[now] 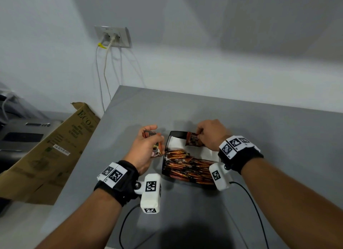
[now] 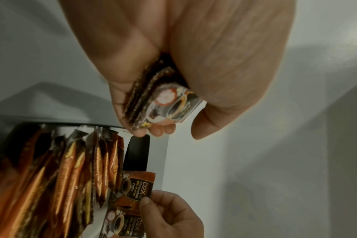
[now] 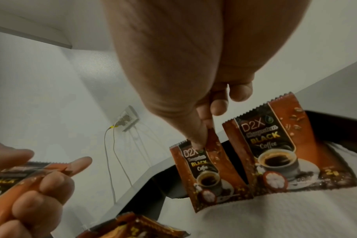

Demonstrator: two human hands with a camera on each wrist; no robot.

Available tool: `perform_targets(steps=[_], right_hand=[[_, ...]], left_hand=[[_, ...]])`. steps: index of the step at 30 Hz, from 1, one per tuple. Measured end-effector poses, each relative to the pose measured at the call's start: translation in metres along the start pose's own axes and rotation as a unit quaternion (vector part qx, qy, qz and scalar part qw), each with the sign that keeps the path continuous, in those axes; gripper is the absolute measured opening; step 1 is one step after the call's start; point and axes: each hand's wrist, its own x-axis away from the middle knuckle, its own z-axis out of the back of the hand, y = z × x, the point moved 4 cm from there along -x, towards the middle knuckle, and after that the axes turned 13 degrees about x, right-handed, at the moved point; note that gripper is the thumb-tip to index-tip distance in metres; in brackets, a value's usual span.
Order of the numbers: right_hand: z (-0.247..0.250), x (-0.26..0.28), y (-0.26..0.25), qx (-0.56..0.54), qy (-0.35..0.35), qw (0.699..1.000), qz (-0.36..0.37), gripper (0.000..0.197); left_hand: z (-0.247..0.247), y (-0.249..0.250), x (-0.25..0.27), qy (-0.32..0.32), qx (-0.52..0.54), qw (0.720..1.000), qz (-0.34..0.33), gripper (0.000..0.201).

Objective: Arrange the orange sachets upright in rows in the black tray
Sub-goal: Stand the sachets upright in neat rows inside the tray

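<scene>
Orange foil packets crowd the near half of the black tray [image 1: 168, 146], leaning one against another in tight rows on a white paper lining [image 1: 176, 142], so each packet props up the next. Beyond the right hand's fingers [image 3: 202, 127] the far part of the lining is bare, apparently the space left to fill.

At that far end the right hand [image 1: 211, 135] pinches a sachet [image 3: 202, 173] by its top edge between thumb and curled fingertips, with the packet hanging down so that its bottom edge meets the lining. Holding it by the top seal probably lets the packet be stood on end without the fingers crowding the ones already set. Just beside those fingers, on the side away from the other hand, a second sachet [image 3: 285, 154] stands with its printed face toward the wrist camera; whether it leans on the tray's far wall I cannot tell.

Off the tray's left edge, the left hand [image 1: 146, 148] is curled around a small stack of sachets [image 2: 159, 99], thumb on one side and fingers folded on the other, gripping them edge-on. That stack looks like the supply, kept close so the right hand can take the next packet quickly. The left fingertips [image 2: 139, 132] hover just above the tray's corner, over the grey tabletop [image 1: 241, 122].

A judgement only: the task seems well past halfway, with the far row just begun.
</scene>
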Motion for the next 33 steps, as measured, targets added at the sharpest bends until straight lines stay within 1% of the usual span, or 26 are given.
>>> perform_targets(steps=[13,16,19,21,22,23,25,26,28,30,33], right_hand=[[-0.002,-0.005,0.005,-0.008,0.005,1.0,-0.029,0.015],[0.0,-0.003,0.005,-0.01,0.008,0.999,-0.03,0.02],[0.009,0.001,0.003,-0.019,0.033,0.999,-0.015,0.026],[0.019,0.007,-0.002,-0.05,0.066,0.997,0.002,0.025],[0.025,0.01,-0.006,-0.079,0.083,0.993,0.012,0.023],[0.03,0.014,-0.013,-0.116,0.092,0.989,0.023,0.021],[0.038,0.023,-0.03,-0.192,0.082,0.976,0.056,0.02],[0.04,0.027,-0.039,-0.223,0.072,0.97,0.072,0.021],[0.044,0.034,-0.052,-0.268,0.069,0.956,0.091,0.02],[0.047,0.039,-0.058,-0.281,0.082,0.952,0.095,0.017],[0.047,0.042,-0.057,-0.276,0.102,0.951,0.09,0.015]], left_hand=[[0.003,-0.004,-0.001,-0.003,0.03,0.999,0.01,0.042],[0.002,-0.006,0.0,-0.016,0.048,0.998,0.03,0.043],[-0.003,-0.006,0.003,-0.037,0.056,0.996,0.054,0.045],[-0.01,-0.006,0.006,-0.054,0.043,0.995,0.067,0.045],[-0.015,-0.006,0.007,-0.065,0.04,0.995,0.072,0.048],[-0.02,-0.006,0.008,-0.079,0.042,0.993,0.075,0.056],[-0.031,-0.005,0.009,-0.11,0.057,0.989,0.079,0.072],[-0.038,-0.004,0.01,-0.127,0.068,0.986,0.08,0.074],[-0.05,-0.004,0.012,-0.162,0.087,0.98,0.077,0.074],[-0.055,-0.003,0.012,-0.181,0.098,0.976,0.075,0.075],[-0.057,-0.003,0.011,-0.186,0.095,0.975,0.079,0.08]])
